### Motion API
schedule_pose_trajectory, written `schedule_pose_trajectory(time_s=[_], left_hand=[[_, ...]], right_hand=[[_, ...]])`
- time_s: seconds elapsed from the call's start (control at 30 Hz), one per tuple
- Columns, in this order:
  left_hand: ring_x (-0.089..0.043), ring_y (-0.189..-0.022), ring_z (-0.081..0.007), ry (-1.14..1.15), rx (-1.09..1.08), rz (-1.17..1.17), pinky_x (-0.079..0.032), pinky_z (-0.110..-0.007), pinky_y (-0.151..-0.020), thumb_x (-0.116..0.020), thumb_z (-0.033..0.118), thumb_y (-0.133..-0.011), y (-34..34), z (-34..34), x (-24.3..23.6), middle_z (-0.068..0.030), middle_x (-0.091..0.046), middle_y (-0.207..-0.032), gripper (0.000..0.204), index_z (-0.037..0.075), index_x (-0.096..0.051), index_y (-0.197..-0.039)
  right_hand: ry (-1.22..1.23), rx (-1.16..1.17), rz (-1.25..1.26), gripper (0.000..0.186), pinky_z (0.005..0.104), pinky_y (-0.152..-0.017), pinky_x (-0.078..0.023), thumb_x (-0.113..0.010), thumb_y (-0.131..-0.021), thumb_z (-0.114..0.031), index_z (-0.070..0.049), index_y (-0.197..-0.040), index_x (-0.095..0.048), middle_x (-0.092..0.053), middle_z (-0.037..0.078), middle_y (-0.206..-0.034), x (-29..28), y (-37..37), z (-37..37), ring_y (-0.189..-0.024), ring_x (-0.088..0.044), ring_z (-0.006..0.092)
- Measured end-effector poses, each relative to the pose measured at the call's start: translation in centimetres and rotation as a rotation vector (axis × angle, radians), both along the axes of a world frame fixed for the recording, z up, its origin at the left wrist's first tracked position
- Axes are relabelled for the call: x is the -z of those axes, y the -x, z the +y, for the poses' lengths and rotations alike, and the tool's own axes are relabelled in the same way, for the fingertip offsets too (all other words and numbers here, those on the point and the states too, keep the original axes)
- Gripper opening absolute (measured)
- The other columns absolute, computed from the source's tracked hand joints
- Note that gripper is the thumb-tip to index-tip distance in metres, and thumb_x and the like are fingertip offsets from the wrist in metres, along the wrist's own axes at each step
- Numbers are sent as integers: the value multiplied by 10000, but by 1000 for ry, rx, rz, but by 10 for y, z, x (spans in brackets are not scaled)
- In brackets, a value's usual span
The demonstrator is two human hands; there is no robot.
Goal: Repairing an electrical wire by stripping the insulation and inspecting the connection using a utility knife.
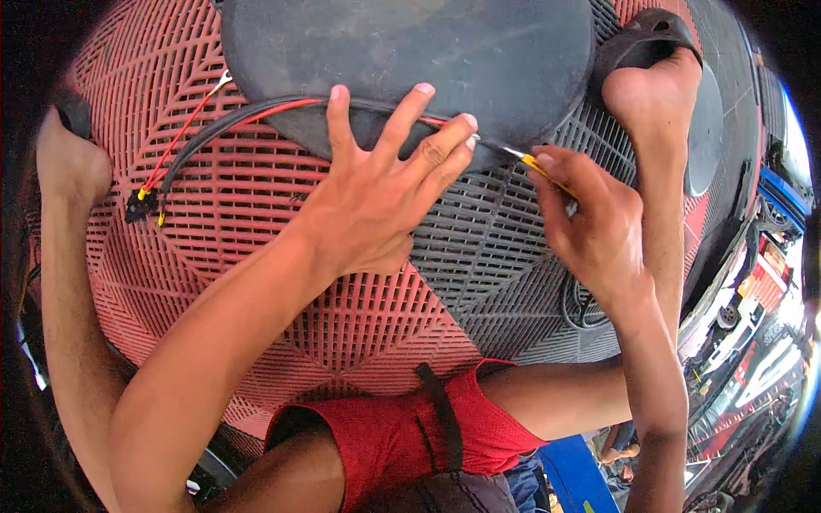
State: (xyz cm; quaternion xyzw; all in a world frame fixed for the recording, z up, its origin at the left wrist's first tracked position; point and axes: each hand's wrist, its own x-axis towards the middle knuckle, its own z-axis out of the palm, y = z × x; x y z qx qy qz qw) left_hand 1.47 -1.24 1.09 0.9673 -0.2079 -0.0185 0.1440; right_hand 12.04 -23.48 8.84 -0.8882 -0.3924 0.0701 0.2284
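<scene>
My left hand [380, 175] lies with its fingers spread over a bundle of black and red cables [256, 109], pressing it against a round black pad [410, 51]. The cables' cut end shows just past its fingertips. My right hand [594, 222] is closed around a yellow-handled utility knife [547, 171], its bright blade pointing left toward that end. To the left the cables bend down to a black connector [138, 207] with yellow terminals. A thin red wire [184, 128] runs up from there to a metal terminal [224, 79] at the pad's edge.
Red and grey slatted floor tiles [342, 325] lie under the pad. My bare legs frame both sides, with a black sandal [646, 43] on the right foot. A coiled black cable [586, 308] lies near my right forearm. A cluttered area with a blue object [785, 201] is at far right.
</scene>
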Motion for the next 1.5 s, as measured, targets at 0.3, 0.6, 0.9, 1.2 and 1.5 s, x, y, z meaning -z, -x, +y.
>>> schedule_pose_trajectory(time_s=[0.3, 0.6, 0.9, 1.2, 1.5], left_hand=[[-187, -1557, -378, -28, 2, 5, -115, -858, -1054, -848, 379, -494, 0, 0, -1, -38, -299, -1671, 1085, 134, -512, -1497], [-189, -1559, -373, -8, -2, 1, -79, -848, -1068, -844, 376, -486, 0, 1, -1, -32, -304, -1671, 1085, 137, -519, -1493], [-190, -1562, -366, 13, 2, 10, -57, -844, -1074, -840, 390, -480, 2, 2, 1, -24, -303, -1674, 1113, 137, -494, -1507], [-207, -1556, -371, 54, -15, -19, -7, -835, -1087, -827, 363, -466, 1, 2, 1, -29, -335, -1657, 1097, 127, -510, -1489], [-211, -1546, -384, 99, -60, 97, -72, -848, -1062, -807, 322, -471, -3, -2, -14, -17, -333, -1652, 1100, 107, -476, -1498]], right_hand=[[112, -66, 16, 110, 475, -582, -533, -679, -878, -30, -55, -931, -586, -617, 138, -766, 1, 0, 5, -675, -654, 367], [187, -73, -1, 153, 474, -615, -551, -666, -818, -4, -57, -920, -565, -619, 136, -802, -2, 5, 11, -720, -663, 369], [302, -44, 44, 155, 495, -606, -549, -653, -797, -1, -51, -877, -529, -623, 155, -790, -13, 7, 17, -713, -662, 396], [262, -35, 76, 141, 505, -587, -533, -657, -842, -15, -40, -883, -524, -602, 161, -743, -11, 3, 12, -669, -641, 412], [4, 189, 209, 139, 412, -662, -584, -724, -882, -10, 3, -983, -629, -732, 205, -887, 3, 1, -3, -785, -747, 343]])
